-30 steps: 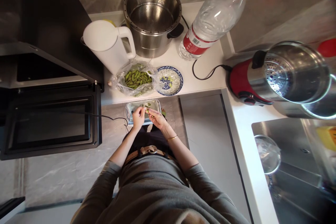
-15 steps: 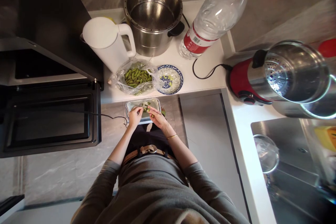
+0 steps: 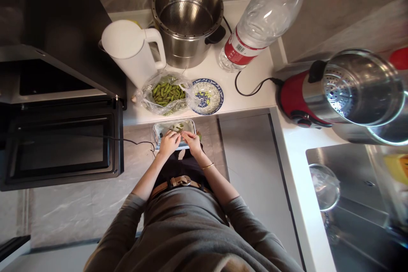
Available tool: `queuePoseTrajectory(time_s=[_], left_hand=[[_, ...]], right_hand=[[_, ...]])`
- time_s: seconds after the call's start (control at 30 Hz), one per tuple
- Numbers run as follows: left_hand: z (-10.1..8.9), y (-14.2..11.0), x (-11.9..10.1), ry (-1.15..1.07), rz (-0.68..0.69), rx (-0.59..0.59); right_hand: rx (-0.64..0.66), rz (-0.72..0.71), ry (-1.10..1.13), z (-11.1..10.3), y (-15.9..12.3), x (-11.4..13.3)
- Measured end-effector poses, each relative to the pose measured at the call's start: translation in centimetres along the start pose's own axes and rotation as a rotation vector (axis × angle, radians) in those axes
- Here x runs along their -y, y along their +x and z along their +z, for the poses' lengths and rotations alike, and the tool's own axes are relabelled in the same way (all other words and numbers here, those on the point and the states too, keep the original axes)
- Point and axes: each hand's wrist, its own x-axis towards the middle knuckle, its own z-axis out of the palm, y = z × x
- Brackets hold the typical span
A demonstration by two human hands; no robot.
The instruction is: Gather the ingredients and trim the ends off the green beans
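My left hand [image 3: 169, 142] and my right hand [image 3: 191, 141] meet fingertip to fingertip over a bin [image 3: 155, 134] below the counter's edge. Both are closed in a pinch on a green edamame pod, which the fingers almost wholly hide. Inside the bin lie green pod shells [image 3: 179, 127] on a pale liner. Just beyond the hands, on the counter, a clear plastic bag [image 3: 147, 98] stands open, full of edamame pods [image 3: 168, 92]. Touching its right side is a blue-and-white patterned plate [image 3: 216, 97] with several shelled beans [image 3: 204, 97] on it.
Behind the bag stand a white pitcher [image 3: 126, 42], a steel pot [image 3: 188, 46] and a large water bottle [image 3: 255, 34]. At right are a red-based steamer [image 3: 291, 97] and a sink [image 3: 357, 204]. A black oven door [image 3: 63, 144] hangs open at left.
My hands have come together, fingertips now touching. The right hand, which showed a green pod in its fingers, has turned inward and covers it.
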Motion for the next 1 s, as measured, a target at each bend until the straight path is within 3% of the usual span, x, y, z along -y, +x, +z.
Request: queuePoseTrajectory(time_s=[0.13, 0.3, 0.57, 0.67, 0.8, 1.0], left_hand=[[0.3, 0.0, 0.0, 0.124, 0.048, 0.031], [0.8, 0.0, 0.3, 0.192, 0.031, 0.013], [0.2, -0.1, 0.9, -0.104, -0.138, -0.065], [0.2, -0.2, 1.1, -0.121, -0.186, -0.091], [0.3, -0.1, 1.4, -0.1, -0.138, -0.098], [0.4, 0.1, 1.2, -0.108, -0.047, -0.073]], right_hand=[[0.015, -0.158, -0.187, -0.4, 0.3, -0.1], [0.044, -0.241, -0.303, -0.5, 0.4, -0.1], [0.045, -0.027, -0.075, 0.0, 0.4, -0.7], [0.038, 0.055, 0.006, 0.0, 0.5, -0.6], [0.034, 0.125, 0.005, -0.2, 0.6, -0.4], [0.028, 0.081, -0.044, 0.0, 0.3, -0.2]])
